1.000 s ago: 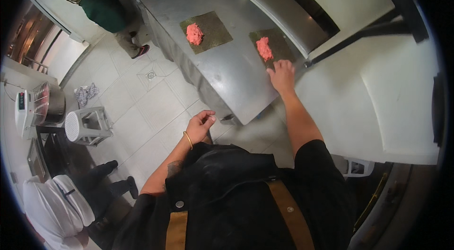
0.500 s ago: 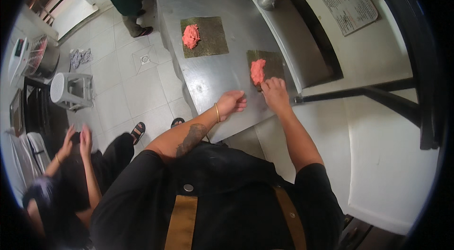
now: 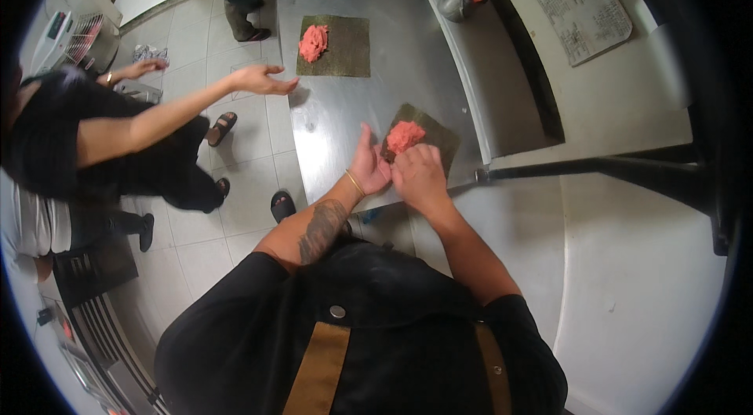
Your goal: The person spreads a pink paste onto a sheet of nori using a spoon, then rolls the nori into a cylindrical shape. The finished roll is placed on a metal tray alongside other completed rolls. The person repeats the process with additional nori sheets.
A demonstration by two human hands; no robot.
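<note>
Seaweed sheet [image 3: 430,132] with its pink fish mound [image 3: 405,136] lies under both fingertips near the steel counter's [image 3: 337,113] front edge. Left hand [image 3: 369,166] lifts one corner; right hand [image 3: 420,175] pinches the near edge. Too hard a tug could tear the sheet or spill filling.

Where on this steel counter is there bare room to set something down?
Bare steel counter lies between the far seaweed sheet and the near seaweed sheet, and left of the near sheet toward the counter's edge. It is crowded at the near sheet, where the left hand and right hand meet the pink filling.
</note>
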